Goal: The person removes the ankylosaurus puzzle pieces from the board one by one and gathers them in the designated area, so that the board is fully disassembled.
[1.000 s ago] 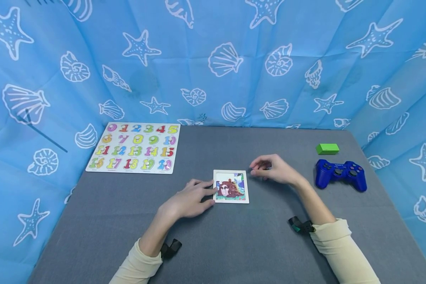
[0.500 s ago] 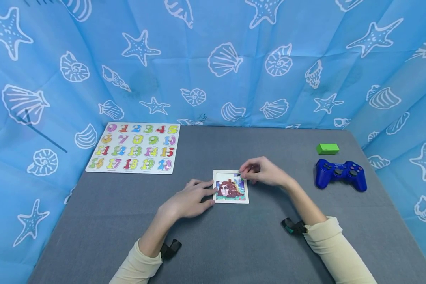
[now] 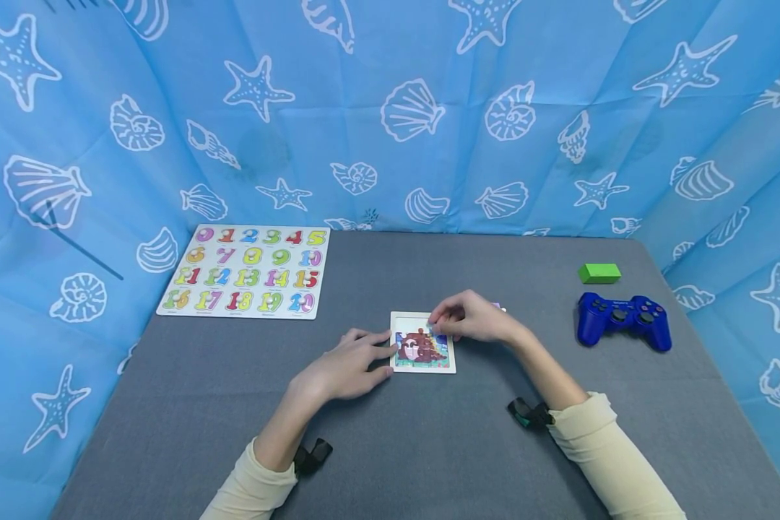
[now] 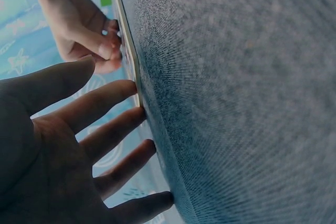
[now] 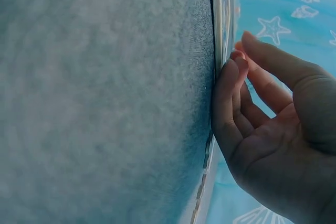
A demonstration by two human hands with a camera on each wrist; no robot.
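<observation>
A small square jigsaw puzzle [image 3: 419,350] in a pale frame lies mid-table, showing a brown-haired figure; white backing shows along its upper part. At the frame's left edge rests my left hand [image 3: 347,365], fingers extended and fingertips touching it; the left wrist view shows these spread fingers [image 4: 113,135] meeting the frame's rim. Over the puzzle's upper right corner, my right hand [image 3: 471,318] pinches a small puzzle piece, mostly hidden by the fingertips. From the right wrist, its thumb and fingers [image 5: 265,59] come together just above the frame.
A white number board [image 3: 243,271] with colourful numerals lies at the back left. On the right are a green block [image 3: 599,273] and a blue game controller [image 3: 624,320]. A small purple object [image 3: 497,305] shows just behind the right hand. A blue shell-patterned curtain [image 3: 416,144] borders the table.
My right hand has moved left from beside the frame to over its upper right corner, uncovering the small purple object behind it. The left hand and the frame have stayed put.
</observation>
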